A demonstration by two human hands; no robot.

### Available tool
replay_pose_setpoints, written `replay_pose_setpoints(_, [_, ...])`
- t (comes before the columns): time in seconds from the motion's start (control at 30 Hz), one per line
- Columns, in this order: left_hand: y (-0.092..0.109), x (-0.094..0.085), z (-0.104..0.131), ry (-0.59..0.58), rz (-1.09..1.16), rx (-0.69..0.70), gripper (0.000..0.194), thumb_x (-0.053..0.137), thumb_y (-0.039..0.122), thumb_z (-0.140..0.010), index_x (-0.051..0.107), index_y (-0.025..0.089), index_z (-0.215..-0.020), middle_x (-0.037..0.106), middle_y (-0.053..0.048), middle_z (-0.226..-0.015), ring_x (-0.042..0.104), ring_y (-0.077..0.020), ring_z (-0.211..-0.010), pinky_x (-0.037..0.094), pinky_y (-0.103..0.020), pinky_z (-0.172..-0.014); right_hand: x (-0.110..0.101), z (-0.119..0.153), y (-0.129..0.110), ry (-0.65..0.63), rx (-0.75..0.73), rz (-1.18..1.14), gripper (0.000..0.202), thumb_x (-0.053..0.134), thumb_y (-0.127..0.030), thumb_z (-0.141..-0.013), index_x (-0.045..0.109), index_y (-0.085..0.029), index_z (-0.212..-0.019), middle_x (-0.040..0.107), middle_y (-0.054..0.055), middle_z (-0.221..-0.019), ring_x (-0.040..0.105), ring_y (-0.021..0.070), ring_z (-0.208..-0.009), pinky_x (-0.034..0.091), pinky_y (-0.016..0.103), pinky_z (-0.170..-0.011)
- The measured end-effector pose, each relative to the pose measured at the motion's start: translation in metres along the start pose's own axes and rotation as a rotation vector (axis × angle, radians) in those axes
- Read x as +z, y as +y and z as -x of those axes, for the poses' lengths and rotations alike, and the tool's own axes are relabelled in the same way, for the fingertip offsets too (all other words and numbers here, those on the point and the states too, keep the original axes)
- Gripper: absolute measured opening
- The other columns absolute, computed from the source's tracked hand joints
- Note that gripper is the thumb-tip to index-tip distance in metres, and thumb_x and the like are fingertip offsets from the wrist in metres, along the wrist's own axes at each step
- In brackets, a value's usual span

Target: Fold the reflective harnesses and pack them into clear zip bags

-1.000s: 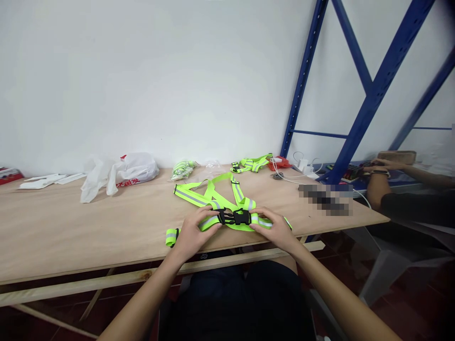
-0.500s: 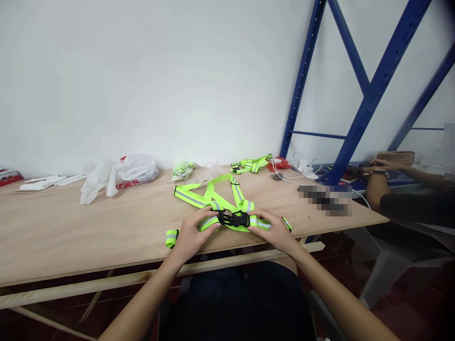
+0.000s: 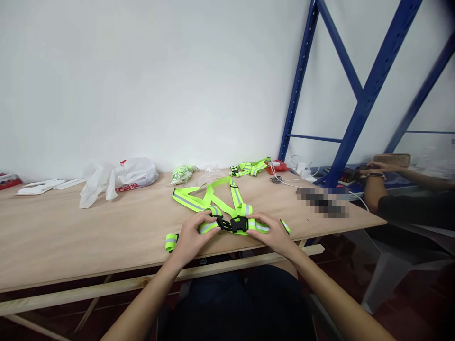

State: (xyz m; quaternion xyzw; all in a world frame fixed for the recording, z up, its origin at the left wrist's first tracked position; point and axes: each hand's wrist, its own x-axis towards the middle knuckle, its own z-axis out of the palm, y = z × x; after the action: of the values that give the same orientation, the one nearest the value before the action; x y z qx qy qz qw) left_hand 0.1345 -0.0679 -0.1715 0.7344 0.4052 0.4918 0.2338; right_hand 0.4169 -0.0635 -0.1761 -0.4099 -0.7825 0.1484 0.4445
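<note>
Both hands pinch the reflective strap harness (image 3: 213,203) near the table's (image 3: 71,237) front edge: left hand (image 3: 190,237) and right hand (image 3: 272,232) flank the black buckle (image 3: 232,223), seemingly latched. Light, limp webbing; I'd hold beside the stiff buckle.

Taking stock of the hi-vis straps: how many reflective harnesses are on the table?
2 plainly: one harness under both hands at the near edge, a second harness folded by the wall. The green bundle in clear plastic may be a third; I cannot tell.

Pixelated patch (image 3: 325,201) on the table (image 3: 71,237), co-worker's arm (image 3: 408,203) cut off at the right edge
</note>
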Motion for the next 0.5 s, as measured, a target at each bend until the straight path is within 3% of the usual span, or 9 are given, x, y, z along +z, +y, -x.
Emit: replay_pose_setpoints(0.5, [-0.0068, 0.0021, -0.0005, 0.014, 0.109, -0.014, 0.025, 0.075, 0.04, -0.083, 0.076, 0.019, -0.096, 0.072, -0.012, -0.116, 0.058, -0.0294, -0.127, 0.046, -0.04, -0.106, 0.0032, 0.0037, 0.0011, -0.088, -0.074, 0.107, 0.031, 0.07, -0.038, -0.085, 0.069, -0.022, -0.113, 0.076, 0.008, -0.112, 0.072, 0.0274, -0.102, 0.057, 0.037, -0.09])
